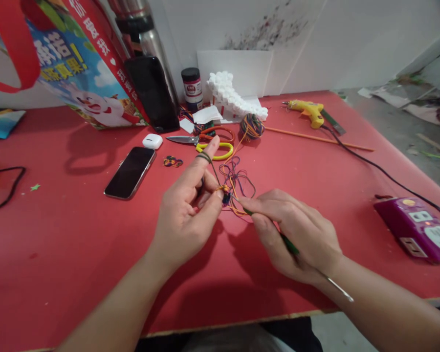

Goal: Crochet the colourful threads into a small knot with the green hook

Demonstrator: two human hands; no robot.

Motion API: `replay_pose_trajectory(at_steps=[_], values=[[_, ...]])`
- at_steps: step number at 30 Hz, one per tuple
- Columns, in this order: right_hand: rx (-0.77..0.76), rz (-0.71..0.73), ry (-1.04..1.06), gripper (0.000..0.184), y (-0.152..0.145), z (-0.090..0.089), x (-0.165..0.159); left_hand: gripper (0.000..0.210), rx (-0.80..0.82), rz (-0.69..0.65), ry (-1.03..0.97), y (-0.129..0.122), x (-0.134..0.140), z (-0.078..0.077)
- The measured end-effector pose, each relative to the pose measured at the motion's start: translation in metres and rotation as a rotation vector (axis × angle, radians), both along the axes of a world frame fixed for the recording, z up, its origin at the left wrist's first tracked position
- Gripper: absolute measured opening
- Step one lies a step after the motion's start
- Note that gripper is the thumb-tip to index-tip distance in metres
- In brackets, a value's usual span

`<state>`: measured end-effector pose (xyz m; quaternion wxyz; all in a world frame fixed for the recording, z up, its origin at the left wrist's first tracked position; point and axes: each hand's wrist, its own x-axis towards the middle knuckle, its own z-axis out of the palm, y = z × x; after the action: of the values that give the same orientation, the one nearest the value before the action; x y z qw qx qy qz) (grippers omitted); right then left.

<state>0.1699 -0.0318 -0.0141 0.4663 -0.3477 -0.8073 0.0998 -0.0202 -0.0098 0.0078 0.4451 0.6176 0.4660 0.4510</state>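
Between thumb and fingers, my left hand pinches a small crocheted piece in orange and dark blue. A strand of dark yarn loops round its raised index finger. My right hand is closed round a crochet hook with a green grip and a metal shaft. The hook's tip meets the piece, though the exact stitch is too small to make out. Loose multicoloured yarn lies tangled just beyond my hands, and an orange strand leads back toward a yarn ball.
Scissors lie behind my left hand, near a phone, an earphone case and a small crocheted scrap. A gift bag and flask stand back left. A glue gun trails its cord past a purple power box.
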Motion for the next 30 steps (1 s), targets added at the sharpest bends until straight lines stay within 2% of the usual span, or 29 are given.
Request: replay_pose_trajectory(at_steps=[5, 11, 17, 22, 26, 30], values=[[-0.105, 0.058, 0.084, 0.023, 0.002, 0.006, 0.004, 0.059, 0.04, -0.036, 0.05, 0.002, -0.003, -0.002], [-0.308, 0.003, 0.235, 0.021, 0.008, 0.011, 0.011, 0.06, 0.053, -0.12, 0.066, 0.007, -0.007, -0.003], [-0.714, 0.092, 0.58, 0.023, 0.015, 0.014, 0.015, 0.057, -0.071, -0.173, -0.084, 0.007, -0.007, 0.0], [-0.955, 0.175, 0.778, 0.022, 0.02, 0.018, 0.014, 0.063, -0.152, -0.232, -0.2, 0.007, -0.013, -0.007], [-1.085, 0.27, 0.837, 0.025, 0.025, 0.017, 0.014, 0.062, -0.166, -0.289, -0.29, 0.006, -0.015, -0.011], [-1.107, 0.312, 0.903, 0.025, 0.027, 0.014, 0.01, 0.056, -0.177, -0.31, -0.447, 0.006, -0.009, -0.011]])
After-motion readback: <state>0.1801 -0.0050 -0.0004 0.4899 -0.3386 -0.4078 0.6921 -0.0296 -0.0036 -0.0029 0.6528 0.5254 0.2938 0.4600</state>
